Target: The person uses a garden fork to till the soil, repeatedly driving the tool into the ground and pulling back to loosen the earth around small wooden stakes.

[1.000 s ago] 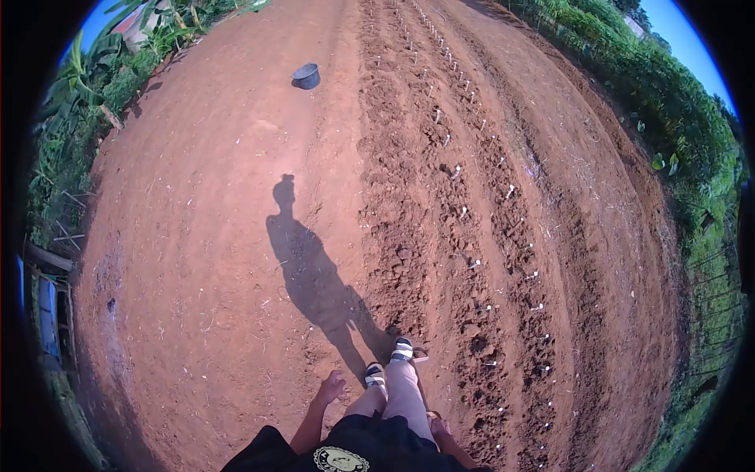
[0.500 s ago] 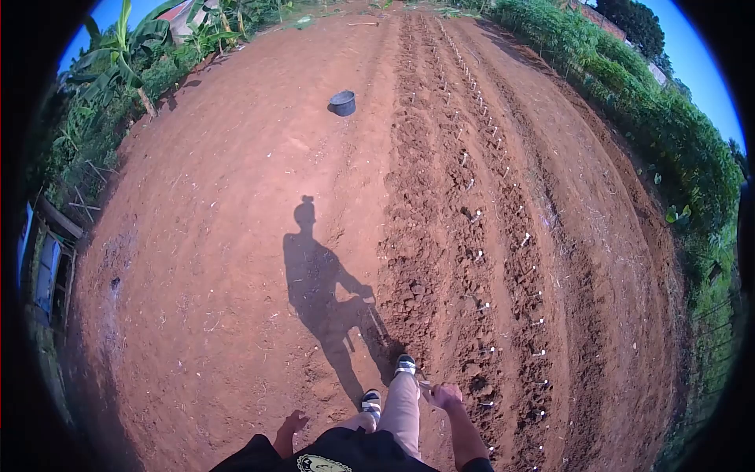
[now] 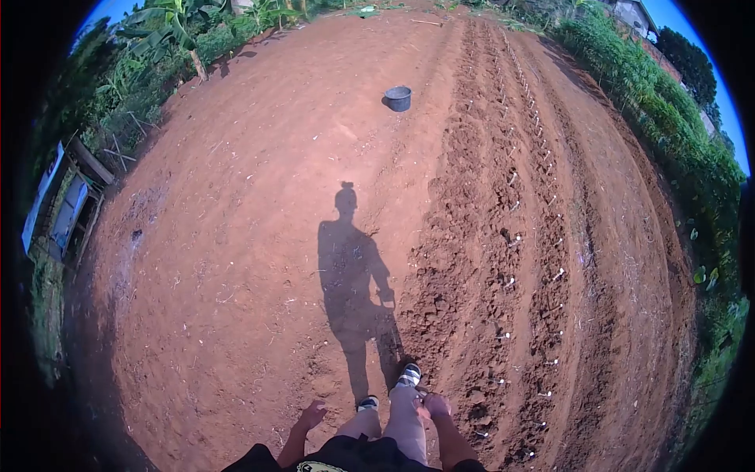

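My right hand [image 3: 437, 406] is closed on the grip of a tool, possibly a spade [image 3: 423, 394], beside my right knee. Most of the tool is hidden by the hand and leg. In my shadow [image 3: 346, 259] it shows a loop-shaped grip and a shaft running down toward my foot. My forward foot, in a striped sandal [image 3: 408, 376], is at the edge of the dug soil [image 3: 440, 303]. On the left, my left hand [image 3: 313, 414] hangs over bare ground with fingers loosely apart, holding nothing.
A black bucket [image 3: 398, 98] stands ahead on the reddish soil. Rows of small pale cuttings or stakes [image 3: 510, 282] run along the tilled strips to my right. Dense green plants [image 3: 629, 118] border the right side; banana plants [image 3: 185, 39] and a small shelter [image 3: 71, 204] are at left.
My view has swung left, so the bucket and rows sit farther right. My shadow's bent leg has straightened. My left hand has come forward a little; the right still grips the tool.
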Demonstrator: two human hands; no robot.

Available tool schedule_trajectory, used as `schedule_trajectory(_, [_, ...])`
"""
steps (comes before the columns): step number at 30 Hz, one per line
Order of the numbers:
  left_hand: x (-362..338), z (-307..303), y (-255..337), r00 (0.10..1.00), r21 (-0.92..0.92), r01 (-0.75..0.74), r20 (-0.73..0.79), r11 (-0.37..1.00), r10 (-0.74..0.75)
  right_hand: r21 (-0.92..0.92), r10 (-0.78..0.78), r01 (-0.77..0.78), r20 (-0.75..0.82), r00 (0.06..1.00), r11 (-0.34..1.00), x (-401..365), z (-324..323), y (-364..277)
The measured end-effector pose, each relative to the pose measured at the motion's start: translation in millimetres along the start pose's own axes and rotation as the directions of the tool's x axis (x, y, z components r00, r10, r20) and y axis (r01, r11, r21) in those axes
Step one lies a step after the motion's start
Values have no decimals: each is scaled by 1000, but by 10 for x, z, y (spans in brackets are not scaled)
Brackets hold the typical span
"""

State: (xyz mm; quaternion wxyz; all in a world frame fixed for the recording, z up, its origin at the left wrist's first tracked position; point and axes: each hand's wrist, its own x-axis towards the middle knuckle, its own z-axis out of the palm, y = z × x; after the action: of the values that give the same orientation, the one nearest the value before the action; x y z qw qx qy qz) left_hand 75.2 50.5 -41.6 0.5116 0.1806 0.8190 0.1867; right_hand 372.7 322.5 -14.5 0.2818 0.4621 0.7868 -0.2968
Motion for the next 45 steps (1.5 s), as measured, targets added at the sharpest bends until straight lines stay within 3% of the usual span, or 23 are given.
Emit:
schedule_trajectory(2, [-180,-87,150,1000,-30,8,-5,1000,-8,12,-10,11,-58,998,1000,24,-14,21])
schedule_trajectory(6, [-398,-170,-298,997,-100,-35,-72,994,28,-80,-29,25,-51,998,996,41,-24,54])
schedule_trajectory(8, [-533,-210,-499,982,-107,146,-105,983,-157,-54,-20,15,-100,995,998,56,-101,62])
schedule_trajectory(12, [-980,-264,-897,977,-190,181,-81,965,-199,-26,-13,8,-219,976,1000,292,-29,184])
schedule_trajectory(14, [-1224,-347,-1007,971,-34,231,-52,972,-233,-6,5,-7,-193,981,1000,222,-143,159])
schedule_trajectory(15, [-1141,-314,-1440,973,-115,223,-35,968,-228,-22,-14,9,-222,975,1000,167,-192,132])
schedule_trajectory(17, [-1336,-374,-1593,968,-84,235,-67,968,-241,-30,-30,23,-246,969,999,81,-57,100])
schedule_trajectory(21, [-1575,-439,-1832,960,-40,270,-65,962,-272,-55,-3,-29,-503,864,998,-144,482,89])
schedule_trajectory(23, [-1512,-456,-2023,969,66,236,-93,970,-229,-81,-65,10,-715,696,997,-416,832,70])
schedule_trajectory(25, [-1509,-428,-2150,978,257,205,-88,944,-189,-50,-37,1,-725,688,999,-683,1131,14])
schedule_trajectory(26, [-1481,-449,-2124,952,236,298,-1,925,-307,-22,-18,2,-737,676,1000,-838,1290,7])
schedule_trajectory(27, [-1483,-433,-2116,973,256,225,-11,940,-230,-9,8,-20,-723,690,1000,-969,1433,4])
schedule_trajectory(29, [-1444,-416,-2098,995,294,96,5,951,-102,96,-25,144,-744,668,985,-1112,1618,-28])
schedule_trajectory(30, [-1419,-438,-2036,998,307,40,27,951,-51,122,3,126,-731,682,984,-1200,1709,-31])
schedule_trajectory(33, [-1609,-370,-1452,999,294,-35,8,955,34,168,13,156,-720,694,973,-1414,2060,-51])
schedule_trajectory(35, [-1644,-246,-1346,998,305,-59,15,951,57,216,66,55,-517,853,975,-1602,2355,-50])
schedule_trajectory(36, [-1688,-160,-1289,991,293,-131,29,947,128,246,88,44,-503,860,968,-1691,2592,-49])
schedule_trajectory(38, [-1746,39,-1185,979,291,-204,51,935,198,240,59,114,-611,790,964,-1775,3108,-6])
schedule_trajectory(40, [-1849,290,-1158,954,331,-299,88,895,287,300,99,104,-590,801,948,-1916,3524,41])
schedule_trajectory(42, [-1897,580,-1171,940,358,-342,144,869,311,278,92,46,-466,880,959,-2028,3924,126])
schedule_trajectory(43, [-1913,725,-1208,920,367,-389,193,845,340,307,67,99,-487,871,946,-2065,4093,189])
schedule_trajectory(44, [-1897,855,-1229,925,385,-377,209,843,318,276,58,158,-637,768,948,-2072,4272,224])
schedule_trajectory(45, [-1880,996,-1258,908,377,-411,249,830,337,281,65,158,-647,760,947,-2090,4436,257])
